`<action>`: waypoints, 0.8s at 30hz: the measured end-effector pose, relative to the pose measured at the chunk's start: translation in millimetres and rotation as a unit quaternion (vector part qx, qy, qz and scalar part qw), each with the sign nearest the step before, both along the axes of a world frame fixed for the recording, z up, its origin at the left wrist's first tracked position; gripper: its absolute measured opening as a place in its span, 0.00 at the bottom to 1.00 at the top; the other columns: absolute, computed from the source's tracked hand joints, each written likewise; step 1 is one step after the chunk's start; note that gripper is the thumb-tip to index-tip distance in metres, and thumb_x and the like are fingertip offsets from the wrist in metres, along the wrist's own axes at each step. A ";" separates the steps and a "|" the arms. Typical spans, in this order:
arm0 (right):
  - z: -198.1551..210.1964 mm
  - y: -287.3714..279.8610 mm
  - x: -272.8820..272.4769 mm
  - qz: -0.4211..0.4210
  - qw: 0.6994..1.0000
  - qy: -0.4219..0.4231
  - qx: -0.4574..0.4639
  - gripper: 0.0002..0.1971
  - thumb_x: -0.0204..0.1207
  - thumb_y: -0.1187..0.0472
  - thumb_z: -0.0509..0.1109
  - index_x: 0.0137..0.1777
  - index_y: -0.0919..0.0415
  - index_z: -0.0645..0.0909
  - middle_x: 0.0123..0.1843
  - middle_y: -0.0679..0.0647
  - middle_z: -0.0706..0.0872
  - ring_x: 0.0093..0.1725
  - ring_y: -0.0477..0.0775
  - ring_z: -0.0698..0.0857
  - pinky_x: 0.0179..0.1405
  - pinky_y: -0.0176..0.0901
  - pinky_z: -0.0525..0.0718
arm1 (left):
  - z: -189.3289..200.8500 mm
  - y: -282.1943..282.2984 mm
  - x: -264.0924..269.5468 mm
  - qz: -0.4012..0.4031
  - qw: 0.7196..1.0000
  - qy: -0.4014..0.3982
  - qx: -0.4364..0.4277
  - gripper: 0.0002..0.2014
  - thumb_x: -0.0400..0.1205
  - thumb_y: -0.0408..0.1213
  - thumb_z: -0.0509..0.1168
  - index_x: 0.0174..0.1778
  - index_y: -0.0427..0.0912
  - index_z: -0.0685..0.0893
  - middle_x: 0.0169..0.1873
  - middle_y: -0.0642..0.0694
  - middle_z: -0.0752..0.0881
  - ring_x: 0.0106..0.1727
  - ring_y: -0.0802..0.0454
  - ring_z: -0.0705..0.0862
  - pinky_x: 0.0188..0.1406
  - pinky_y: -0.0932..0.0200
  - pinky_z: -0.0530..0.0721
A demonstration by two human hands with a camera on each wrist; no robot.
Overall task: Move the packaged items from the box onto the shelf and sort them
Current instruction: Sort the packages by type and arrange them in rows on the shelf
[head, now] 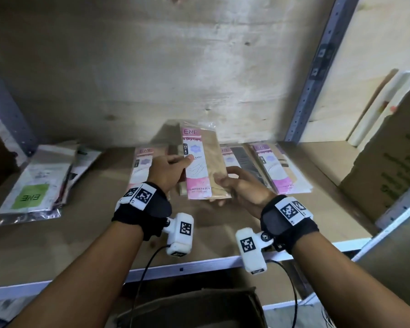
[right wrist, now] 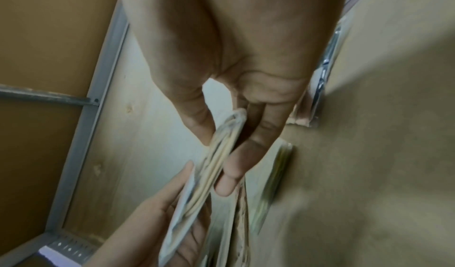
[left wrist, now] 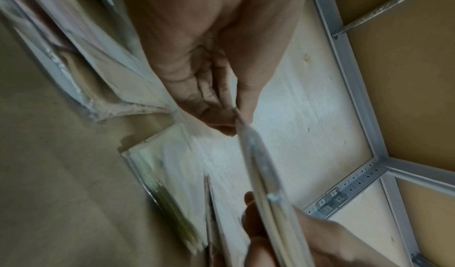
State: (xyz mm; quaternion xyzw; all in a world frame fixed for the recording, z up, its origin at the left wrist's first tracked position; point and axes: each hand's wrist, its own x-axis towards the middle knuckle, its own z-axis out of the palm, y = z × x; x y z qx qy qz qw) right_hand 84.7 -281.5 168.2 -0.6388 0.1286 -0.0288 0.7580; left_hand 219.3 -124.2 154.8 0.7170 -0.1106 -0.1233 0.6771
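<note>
Both hands hold a small stack of pink-and-tan stocking packets (head: 205, 162) above the brown shelf board (head: 81, 233). My left hand (head: 168, 170) grips its left edge, thumb on the front. My right hand (head: 232, 185) pinches the lower right edge; in the right wrist view the thumb and fingers (right wrist: 229, 175) clamp the packets (right wrist: 216, 166). In the left wrist view the held packets (left wrist: 258, 164) show edge-on. More pink packets lie on the shelf to the left (head: 142, 166) and to the right (head: 279, 169). A pile with a green-labelled packet (head: 31, 197) lies far left.
A large cardboard box (head: 388, 166) stands on the shelf at the right. A grey perforated upright (head: 310, 74) and a wooden back panel (head: 152, 67) bound the bay. Below the metal front edge (head: 175, 268), a dark open box (head: 194, 306) sits.
</note>
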 end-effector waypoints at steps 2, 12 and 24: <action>-0.6 -7.6 -3.0 0.007 1.000 -0.010 0.012 0.18 0.80 0.72 0.69 0.68 0.71 0.72 0.47 0.73 0.86 0.38 0.68 0.84 0.25 0.46 0.85 | 0.4 -3.8 1.1 -0.004 1.000 0.007 -0.010 0.08 0.79 0.43 0.74 0.46 0.41 0.91 0.44 0.43 0.94 0.45 0.45 0.94 0.49 0.49 0.91; -5.7 -31.4 -27.3 0.145 0.987 0.023 -0.063 0.19 0.81 0.74 0.62 0.65 0.55 0.81 0.41 0.50 0.90 0.31 0.48 0.84 0.20 0.39 0.79 | 25.1 27.5 20.1 0.091 0.995 0.006 -0.029 0.09 0.74 0.43 0.79 0.38 0.42 0.89 0.33 0.42 0.93 0.31 0.50 0.91 0.40 0.54 0.89; -0.3 -24.0 -47.2 0.139 0.977 0.038 -0.158 0.19 0.72 0.57 0.77 0.61 0.62 0.83 0.51 0.63 0.87 0.43 0.62 0.82 0.36 0.53 0.81 | 49.6 70.7 -14.7 0.014 0.963 -0.170 0.207 0.19 0.86 0.49 0.64 0.36 0.40 0.87 0.25 0.44 0.81 0.11 0.65 0.71 0.12 0.77 0.66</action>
